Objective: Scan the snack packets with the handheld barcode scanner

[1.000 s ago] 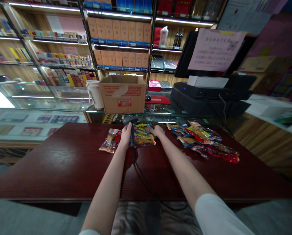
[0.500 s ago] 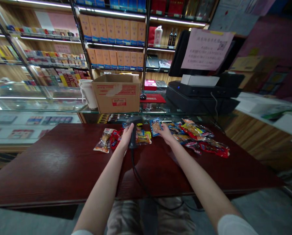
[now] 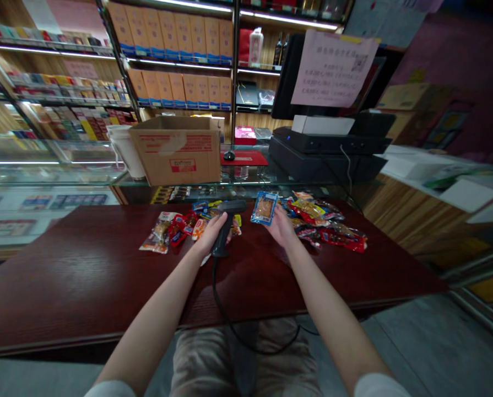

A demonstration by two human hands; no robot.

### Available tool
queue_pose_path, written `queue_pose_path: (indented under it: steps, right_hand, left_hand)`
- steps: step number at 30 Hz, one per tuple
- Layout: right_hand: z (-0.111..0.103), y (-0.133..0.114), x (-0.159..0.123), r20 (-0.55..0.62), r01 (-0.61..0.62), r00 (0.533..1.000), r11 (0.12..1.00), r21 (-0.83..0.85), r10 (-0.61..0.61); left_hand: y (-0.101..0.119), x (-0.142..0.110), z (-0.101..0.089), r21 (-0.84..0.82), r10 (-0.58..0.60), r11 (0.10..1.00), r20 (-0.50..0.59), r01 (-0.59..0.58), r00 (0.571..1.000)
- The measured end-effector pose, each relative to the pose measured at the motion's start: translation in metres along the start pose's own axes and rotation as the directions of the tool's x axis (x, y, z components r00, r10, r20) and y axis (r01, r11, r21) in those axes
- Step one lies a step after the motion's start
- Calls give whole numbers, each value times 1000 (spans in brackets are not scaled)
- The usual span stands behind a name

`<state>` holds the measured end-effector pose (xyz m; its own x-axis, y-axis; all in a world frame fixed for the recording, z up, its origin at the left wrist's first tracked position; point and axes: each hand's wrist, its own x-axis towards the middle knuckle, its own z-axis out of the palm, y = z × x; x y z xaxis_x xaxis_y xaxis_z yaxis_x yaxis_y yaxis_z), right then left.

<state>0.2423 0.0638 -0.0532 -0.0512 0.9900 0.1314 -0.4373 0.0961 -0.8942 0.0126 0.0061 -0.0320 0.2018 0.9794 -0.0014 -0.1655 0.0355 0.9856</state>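
My left hand [image 3: 213, 234] is wrapped round the handle of a black barcode scanner [image 3: 223, 229], whose head points right and whose cable hangs down over the table edge. In my right hand [image 3: 281, 225] is a blue-edged snack packet [image 3: 265, 208] with brown food showing through its front, held up facing me. The scanner head is a short gap to the left of the packet. Behind and left of my left hand lie several snack packets [image 3: 180, 227], partly hidden by the hand and scanner. Right of my right hand spreads a pile of snack packets [image 3: 318, 216].
All this lies on a dark red wooden table [image 3: 85, 275]. Behind it stand a glass counter with an open cardboard box [image 3: 180, 157], a white cup [image 3: 126, 151], a mouse [image 3: 228, 156] and a black till [image 3: 329, 157] with a monitor bearing a paper notice [image 3: 332, 69].
The scanner has turned from pointing away to pointing right, toward the packet. My right hand has raised and tilted the packet slightly. The whole view has shifted a little to the right.
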Motion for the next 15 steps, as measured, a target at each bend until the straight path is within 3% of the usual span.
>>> queue_pose_path:
  steps: [7, 12, 15]
  right_hand:
    - [13, 8, -4, -18, 55, 998, 973, -223, -61]
    - [15, 15, -5, 3, 50, 999, 952, -301, -51]
    - [12, 19, -3, 0, 52, 999, 964, -261, -54]
  left_hand:
    - [-3, -2, 9, 3, -79, 997, 178, 80, 981]
    - [-6, -3, 15, -45, -67, 996, 206, 78, 976]
    - [-9, -1, 16, -52, -65, 996, 215, 78, 974]
